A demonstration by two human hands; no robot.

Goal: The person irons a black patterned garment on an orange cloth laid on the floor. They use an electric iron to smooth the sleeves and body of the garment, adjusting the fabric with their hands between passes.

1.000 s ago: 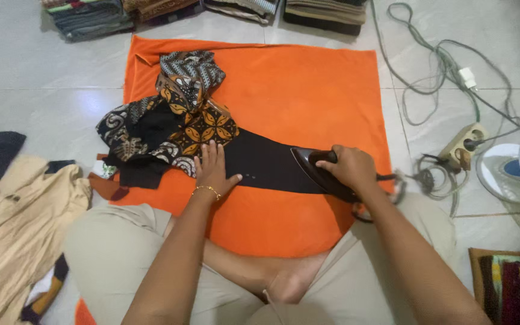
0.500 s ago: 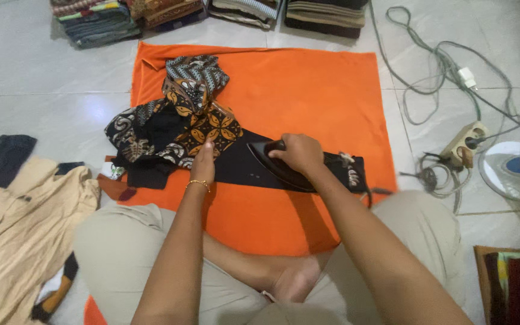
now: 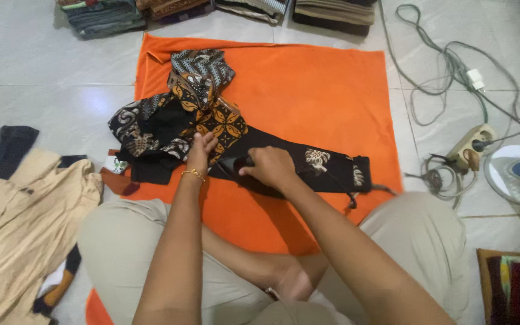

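Ironing had advanced leftward: the right hand [image 3: 270,167], clenched round the handle of the dark clothes iron [image 3: 243,167], had travelled from the right end of the black batik garment [image 3: 224,141] toward its bunched patterned portion, leaving the flattened sleeve section exposed on the orange cloth [image 3: 308,84]. The left hand [image 3: 200,147], fingers extended and grasping nothing, stayed pressed flat on the fabric just beside the iron's nose. The iron's soleplate and most of its body were hidden under the right hand; the cord was only partly traceable.

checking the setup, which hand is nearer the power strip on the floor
Right. The right hand grips the iron, on the power strip's side; the left hand lies beyond it.
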